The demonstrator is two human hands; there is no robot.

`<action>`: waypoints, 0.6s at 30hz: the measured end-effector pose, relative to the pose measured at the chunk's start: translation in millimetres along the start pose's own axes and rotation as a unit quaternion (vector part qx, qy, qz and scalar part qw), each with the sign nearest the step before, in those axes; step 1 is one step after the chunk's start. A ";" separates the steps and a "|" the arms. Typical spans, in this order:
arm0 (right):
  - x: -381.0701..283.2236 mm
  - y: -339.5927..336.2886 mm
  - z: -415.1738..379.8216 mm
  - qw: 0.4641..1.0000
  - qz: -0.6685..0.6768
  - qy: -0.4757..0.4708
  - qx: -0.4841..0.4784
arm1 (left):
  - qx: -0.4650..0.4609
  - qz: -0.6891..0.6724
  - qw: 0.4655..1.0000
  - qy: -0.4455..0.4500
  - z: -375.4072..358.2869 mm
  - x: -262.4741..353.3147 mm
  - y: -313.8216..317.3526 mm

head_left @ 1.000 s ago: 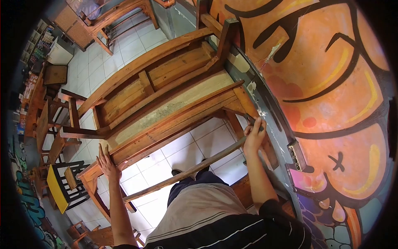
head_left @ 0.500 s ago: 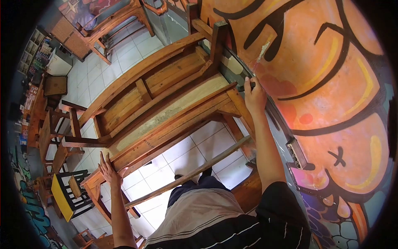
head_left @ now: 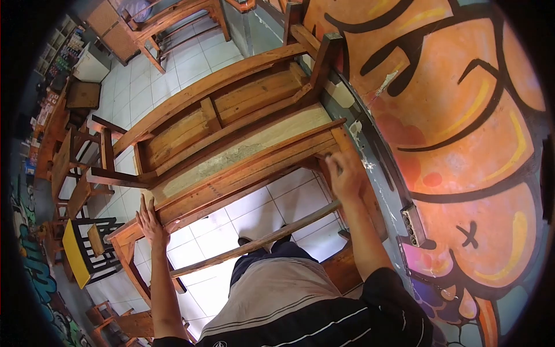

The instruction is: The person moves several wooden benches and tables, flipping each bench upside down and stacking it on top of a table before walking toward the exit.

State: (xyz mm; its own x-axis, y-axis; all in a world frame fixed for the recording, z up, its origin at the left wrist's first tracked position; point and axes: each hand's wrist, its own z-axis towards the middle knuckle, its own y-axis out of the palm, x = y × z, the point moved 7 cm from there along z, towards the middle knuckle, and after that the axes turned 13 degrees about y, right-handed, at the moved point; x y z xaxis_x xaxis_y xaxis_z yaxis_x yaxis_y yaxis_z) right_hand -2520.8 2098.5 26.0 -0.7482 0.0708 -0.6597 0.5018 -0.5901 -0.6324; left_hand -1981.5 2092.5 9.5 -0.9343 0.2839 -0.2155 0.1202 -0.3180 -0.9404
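Painted wall (head_left: 462,144) borders the tiled floor (head_left: 248,214) beneath a wooden frame (head_left: 243,173). My left hand (head_left: 151,222) lies open on its left end; my right hand (head_left: 345,179) curls near the other, its contents impossible to tell. Uneven pressure could shift the frame; a wide stroke could scrape knuckles.

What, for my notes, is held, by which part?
The left hand rests open on the wooden frame; whether the right hand holds anything cannot be told.
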 end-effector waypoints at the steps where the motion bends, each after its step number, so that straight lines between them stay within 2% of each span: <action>1: -6.2 7.2 -20.7 0.998 -0.025 -0.042 -0.035 | 0.008 -0.009 1.000 0.006 1.4 1.3 -2.7; 2: -12.8 14.1 -37.4 0.993 -0.050 -0.084 -0.070 | 0.006 -0.008 1.000 0.004 0.5 0.1 -1.5; 3: -15.6 15.0 -43.0 0.993 -0.049 -0.085 -0.071 | 0.005 -0.005 1.000 0.005 0.5 -0.2 0.3; 5: -34.0 27.8 -64.4 0.955 -0.103 -0.244 -0.136 | 0.002 -0.001 1.000 0.006 0.5 -1.7 3.2; 9: -27.0 27.8 -21.1 0.946 -0.137 -0.283 -0.080 | 0.015 -0.005 1.000 0.010 -2.9 -2.6 1.9; 10: -27.4 26.8 -20.9 0.946 -0.147 -0.277 -0.079 | 0.017 -0.003 1.000 0.010 -1.4 -1.2 3.2; 12: -29.8 22.6 -19.2 0.965 -0.033 -0.238 -0.100 | 0.011 -0.015 1.000 0.014 -0.2 0.6 4.9; 14: -38.6 9.9 -41.1 0.966 -0.008 -0.221 -0.136 | 0.017 -0.004 1.000 0.011 -1.6 -0.9 3.7; 16: -38.6 2.5 -70.6 0.973 0.044 -0.149 -0.170 | 0.009 0.009 1.000 0.013 -3.1 -1.9 5.0; 17: -39.6 -0.4 -90.2 0.973 0.045 -0.146 -0.173 | 0.014 0.008 1.000 0.013 -3.2 -1.7 4.4; 18: -28.1 0.9 -106.1 0.975 0.086 -0.059 -0.197 | 0.019 0.006 1.000 0.013 -2.2 -0.8 4.2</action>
State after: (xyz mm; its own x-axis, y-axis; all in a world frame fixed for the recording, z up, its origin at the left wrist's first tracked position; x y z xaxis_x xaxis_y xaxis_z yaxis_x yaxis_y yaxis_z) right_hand -2453.2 2181.3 0.9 -0.6714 -0.1093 -0.7330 0.7347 -0.2280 -0.6389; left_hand -1979.5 2092.9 5.1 -0.9242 0.3029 -0.2328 0.1169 -0.3561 -0.9271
